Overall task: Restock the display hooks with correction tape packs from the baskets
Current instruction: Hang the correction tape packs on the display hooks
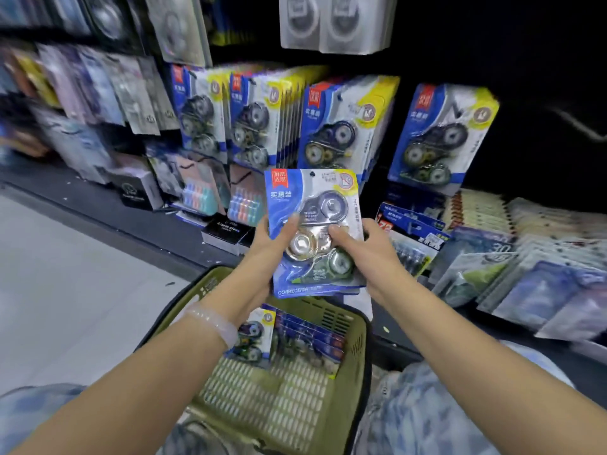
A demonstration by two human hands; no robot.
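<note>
A small stack of blue correction tape packs (312, 205) stands upright between both hands, above the basket. My left hand (274, 244) grips the stack's left edge, thumb across the front. My right hand (364, 247) holds the right edge, thumb on the blister. Below, an olive-green basket (356, 356) holds more of the same packs (305, 336) at its far end. Directly behind the held stack, rows of identical packs (341, 126) hang on display hooks, with another row (443, 136) to the right.
Other stationery packs hang blurred at the left (98, 90). Boxes and coloured packs (210, 195) sit on the bottom ledge. Flat packets lie stacked at the right (525, 264). Pale floor (65, 274) spreads left of the basket. My knees flank the basket.
</note>
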